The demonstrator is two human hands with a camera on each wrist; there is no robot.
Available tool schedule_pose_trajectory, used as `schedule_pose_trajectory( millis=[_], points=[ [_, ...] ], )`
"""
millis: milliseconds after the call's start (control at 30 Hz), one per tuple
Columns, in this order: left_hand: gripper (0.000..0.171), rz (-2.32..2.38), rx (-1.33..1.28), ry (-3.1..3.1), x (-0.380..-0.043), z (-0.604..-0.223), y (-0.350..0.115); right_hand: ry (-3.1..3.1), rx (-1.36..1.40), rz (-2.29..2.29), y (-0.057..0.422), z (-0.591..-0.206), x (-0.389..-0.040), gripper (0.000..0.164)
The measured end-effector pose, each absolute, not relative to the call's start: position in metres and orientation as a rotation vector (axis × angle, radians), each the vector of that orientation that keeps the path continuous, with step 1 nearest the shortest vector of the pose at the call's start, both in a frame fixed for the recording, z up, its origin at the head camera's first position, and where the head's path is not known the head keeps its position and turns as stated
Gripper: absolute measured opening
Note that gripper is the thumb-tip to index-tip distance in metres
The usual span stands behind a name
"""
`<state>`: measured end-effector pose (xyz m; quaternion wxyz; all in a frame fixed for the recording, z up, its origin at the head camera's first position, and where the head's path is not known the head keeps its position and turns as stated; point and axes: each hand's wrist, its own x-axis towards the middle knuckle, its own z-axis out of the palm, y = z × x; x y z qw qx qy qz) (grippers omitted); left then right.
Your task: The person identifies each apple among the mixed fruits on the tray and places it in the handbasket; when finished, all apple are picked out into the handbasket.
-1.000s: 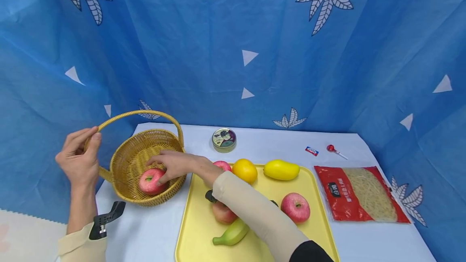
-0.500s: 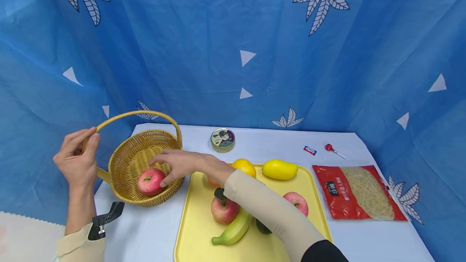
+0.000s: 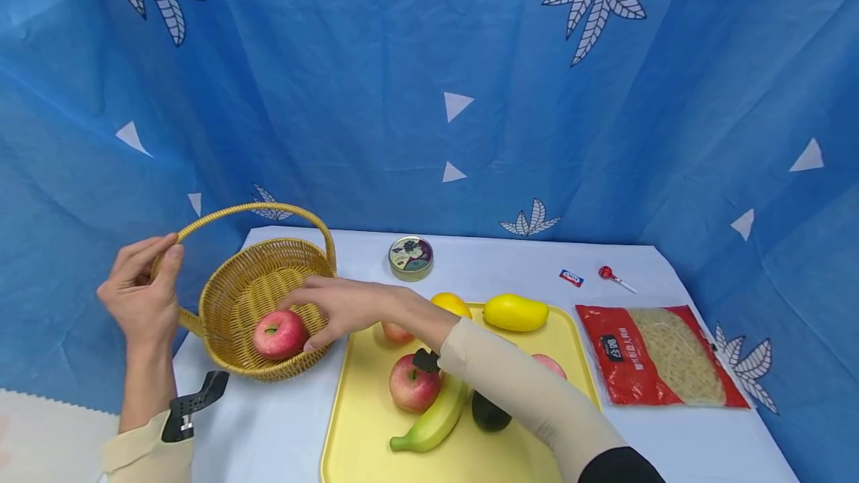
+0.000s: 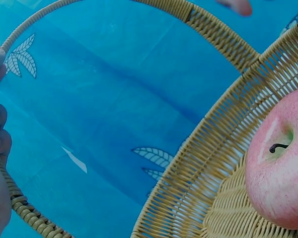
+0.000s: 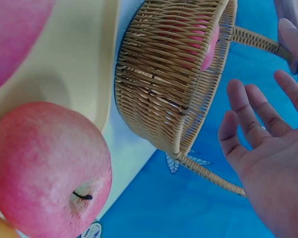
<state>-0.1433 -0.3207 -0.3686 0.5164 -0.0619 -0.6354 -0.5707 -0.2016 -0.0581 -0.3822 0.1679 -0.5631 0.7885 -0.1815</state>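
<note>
At the left of the table, a wicker basket [image 3: 218,297] leans toward the person, its hooped handle [image 3: 285,208] raised. My left hand [image 3: 141,293] grips the handle's left side. One red apple [image 3: 279,335] lies inside, also large in the left wrist view. My right hand [image 3: 352,308] hovers over the basket's right rim, fingers spread and relaxed, holding nothing. The right wrist view shows its palm [image 5: 278,168] with a gap between it and the basket. Below the right forearm, a yellow tray [image 3: 362,431] bears another apple [image 3: 412,387], a banana [image 3: 432,423] and a dark green avocado-like fruit [image 3: 488,414].
Also on the tray are a mango [image 3: 515,312], an orange [image 3: 451,304] and further apples partly hidden by the sleeve. Behind stands a round tin [image 3: 411,258]. To the right lie a small candy [image 3: 572,277], a lollipop [image 3: 607,273] and a red food bag [image 3: 661,356].
My right hand has drawn away from the apple in the basket, shifting right toward the tray. The apple stays put, and the left hand keeps its grip on the handle.
</note>
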Motion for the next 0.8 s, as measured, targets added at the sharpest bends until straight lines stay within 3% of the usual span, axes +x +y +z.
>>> schedule_pose_trajectory(
  millis=[800],
  points=[
    [0.017,-1.379,-0.159,-1.523,-0.146,-0.370,-0.323,2.250,-1.582,-0.574,0.006,-0.384,-0.195,0.069]
  ],
)
